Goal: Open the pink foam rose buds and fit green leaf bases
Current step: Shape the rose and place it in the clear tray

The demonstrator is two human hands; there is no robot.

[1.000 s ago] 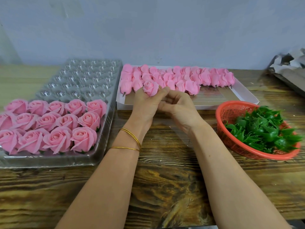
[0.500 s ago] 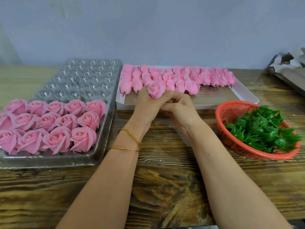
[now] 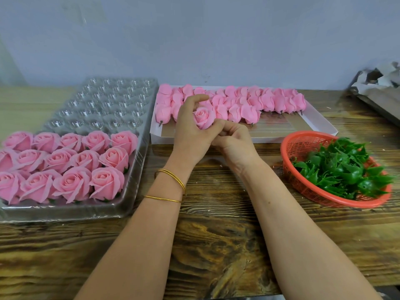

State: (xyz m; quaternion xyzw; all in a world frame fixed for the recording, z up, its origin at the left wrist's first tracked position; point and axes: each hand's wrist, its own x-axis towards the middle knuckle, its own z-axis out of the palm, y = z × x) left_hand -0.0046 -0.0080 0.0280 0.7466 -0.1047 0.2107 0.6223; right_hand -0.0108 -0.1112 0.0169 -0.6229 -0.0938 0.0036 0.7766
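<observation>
A pink foam rose bud (image 3: 203, 117) sits between both hands at the table's middle, its centre facing me. My left hand (image 3: 190, 128) cups it from the left, fingers curled over its top. My right hand (image 3: 232, 139) pinches its lower right side with thumb and forefinger. Behind them, a white shallow box (image 3: 320, 122) holds several closed pink buds (image 3: 251, 102) on short stems. Green leaf bases (image 3: 339, 169) fill a red basket (image 3: 303, 146) at the right.
A clear plastic cell tray (image 3: 104, 105) on the left carries several opened pink roses (image 3: 65, 165) in its near rows. Crumpled grey paper (image 3: 381, 83) lies at the far right. The wooden table (image 3: 216, 245) runs to a blue-grey wall.
The bud has turned from facing sideways to facing me, and my left fingers have lifted and spread over its top. My right hand stays at its base.
</observation>
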